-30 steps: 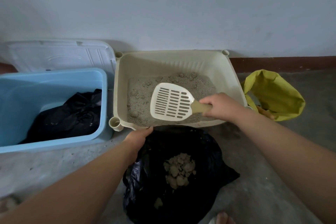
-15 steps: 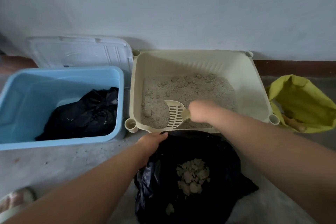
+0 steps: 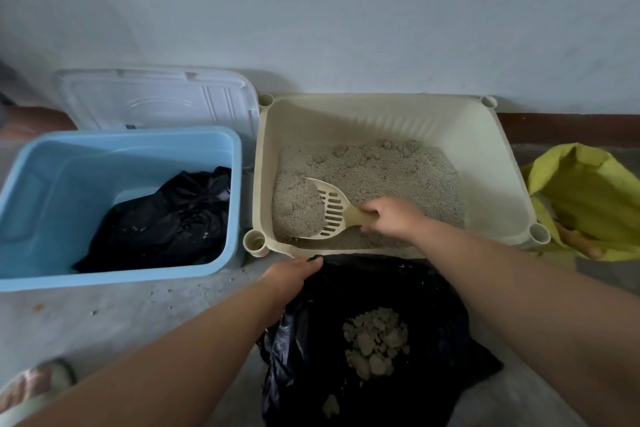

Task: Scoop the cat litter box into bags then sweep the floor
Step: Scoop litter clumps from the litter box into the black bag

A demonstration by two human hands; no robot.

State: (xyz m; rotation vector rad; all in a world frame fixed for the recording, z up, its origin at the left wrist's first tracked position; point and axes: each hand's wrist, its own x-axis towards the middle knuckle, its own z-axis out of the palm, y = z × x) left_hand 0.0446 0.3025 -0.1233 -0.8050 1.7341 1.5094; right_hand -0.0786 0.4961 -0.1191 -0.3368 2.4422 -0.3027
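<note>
Litter (image 3: 381, 170) is lying grey and grainy across the bottom of the beige litter box (image 3: 485, 156), which is sitting on the concrete floor (image 3: 121, 305) with its far side against the pale wall (image 3: 311, 10). Inside the litter box, toward its front-left corner, the slotted beige scoop (image 3: 332, 208) is resting blade-down in the litter, with a heap of grains banking up against its left side. The right hand (image 3: 391, 218) is gripping the scoop by the handle, fingers wrapped fully around it. Just in front of the litter box, a black bag (image 3: 433, 340) is lying spread open on the floor, touching the box's front rim and holding a pile of pale clumps (image 3: 375, 340). The left hand (image 3: 291, 274) is holding the bag's edge right by the front rim of the litter box, fingers curling over the plastic. Just left of the litter box, a blue tub (image 3: 52, 184) is holding a crumpled dark bag (image 3: 166, 218), and a white lid (image 3: 156, 100) is leaning behind that tub. To the right of the litter box, a yellow bag (image 3: 581, 191) is slumping open on the floor.
</note>
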